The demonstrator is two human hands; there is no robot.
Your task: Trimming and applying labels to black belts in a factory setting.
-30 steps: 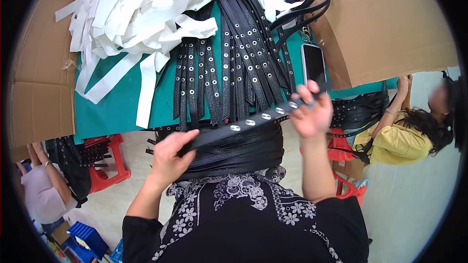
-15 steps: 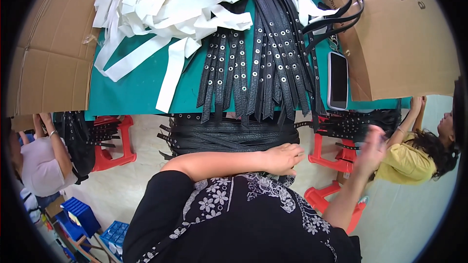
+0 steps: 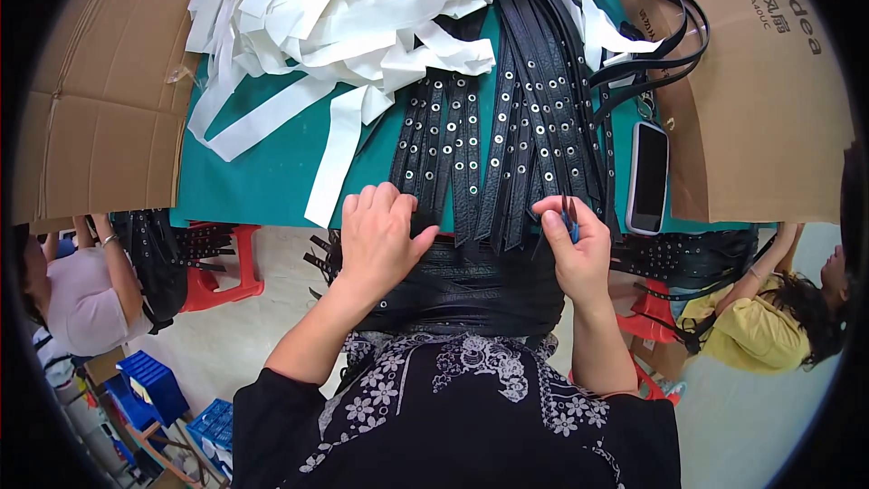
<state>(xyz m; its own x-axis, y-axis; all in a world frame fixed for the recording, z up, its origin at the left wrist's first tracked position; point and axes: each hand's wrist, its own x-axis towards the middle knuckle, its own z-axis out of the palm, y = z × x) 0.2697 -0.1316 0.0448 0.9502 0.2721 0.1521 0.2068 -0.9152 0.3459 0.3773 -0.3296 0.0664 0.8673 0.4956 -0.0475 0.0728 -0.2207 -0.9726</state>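
Both hands came back up to mid-frame: left hand [image 3: 385,235] lies flat on the lap bundle [image 3: 471,285], right hand [image 3: 575,244] pinches a studded strap [image 3: 507,172]. Looks like sorting; next, pull one free.

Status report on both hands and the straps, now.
Left hand flat on black studded straps at table edge. Right hand pinching a small blue-handled tool. Phone beside straps, apart.
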